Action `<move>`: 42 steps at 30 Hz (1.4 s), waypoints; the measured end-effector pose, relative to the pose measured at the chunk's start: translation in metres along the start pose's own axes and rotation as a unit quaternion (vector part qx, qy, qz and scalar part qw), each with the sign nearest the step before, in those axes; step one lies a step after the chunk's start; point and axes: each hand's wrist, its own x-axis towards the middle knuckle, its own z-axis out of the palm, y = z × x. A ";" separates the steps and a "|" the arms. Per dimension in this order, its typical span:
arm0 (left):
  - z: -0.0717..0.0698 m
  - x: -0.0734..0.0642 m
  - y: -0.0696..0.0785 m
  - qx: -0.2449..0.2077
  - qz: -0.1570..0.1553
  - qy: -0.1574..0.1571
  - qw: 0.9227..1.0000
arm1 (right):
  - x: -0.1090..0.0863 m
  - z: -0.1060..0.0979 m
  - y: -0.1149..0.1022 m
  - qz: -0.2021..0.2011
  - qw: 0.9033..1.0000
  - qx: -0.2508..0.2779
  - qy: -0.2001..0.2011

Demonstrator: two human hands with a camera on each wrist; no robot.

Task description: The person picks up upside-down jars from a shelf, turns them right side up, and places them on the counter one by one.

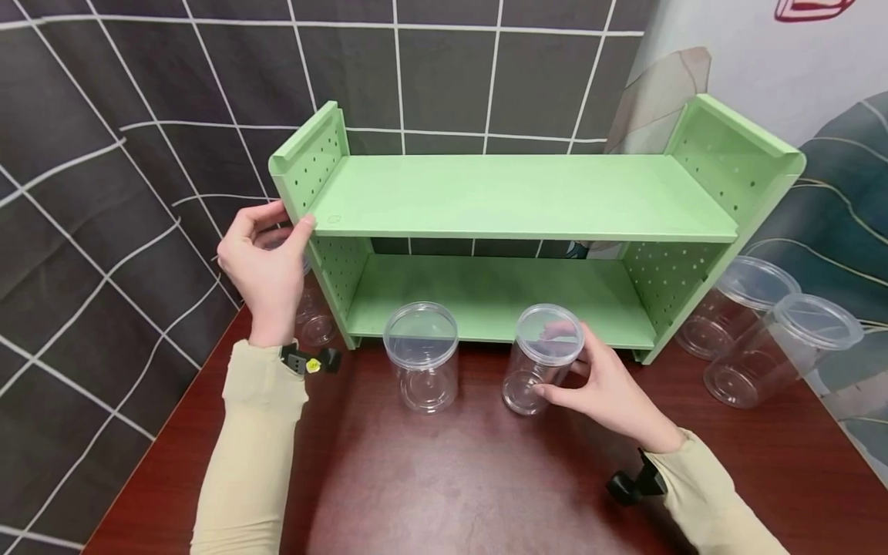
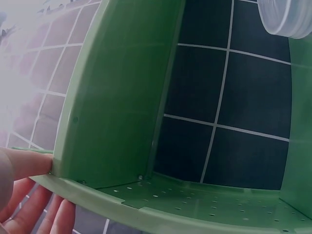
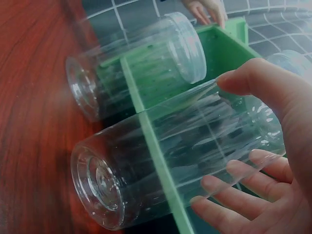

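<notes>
A light green two-tier shelf (image 1: 527,196) stands on the table. My left hand (image 1: 267,258) grips its left side panel (image 1: 322,166) at the front edge, thumb in front and fingers behind, also visible in the left wrist view. In front of the shelf, my right hand (image 1: 603,381) holds a clear lidded jar (image 1: 534,374) from its right side. Thumb and fingers lie on opposite sides of this jar (image 3: 146,161) in the right wrist view. A wider clear jar (image 1: 423,362) stands upright to its left, apart from both hands.
Two more clear jars, one near the shelf (image 1: 708,331) and one in front (image 1: 745,378), stand to its right. Another clear jar (image 1: 317,324) is partly hidden behind my left hand. A dark gridded cloth (image 1: 90,231) hangs left and behind. The table (image 1: 416,493) is reddish brown.
</notes>
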 end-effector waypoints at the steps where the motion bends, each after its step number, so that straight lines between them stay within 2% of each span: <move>1: 0.000 0.000 -0.001 0.001 0.000 -0.001 1.000 | 0.000 0.001 0.001 0.002 1.000 -0.002 -0.001; 14: -0.001 0.006 -0.020 0.021 -0.002 0.003 1.000 | -0.001 0.005 0.012 0.021 1.000 -0.004 -0.010; 33: -0.001 0.005 -0.017 0.026 0.001 0.006 1.000 | -0.002 0.007 0.017 0.017 0.999 -0.031 -0.014; 38: 0.000 0.003 -0.013 0.024 0.000 0.006 1.000 | -0.002 0.004 0.016 0.011 0.998 -0.056 -0.021; 42: 0.000 0.004 -0.016 0.024 0.003 0.006 1.000 | -0.006 -0.001 0.014 0.013 0.997 -0.075 -0.017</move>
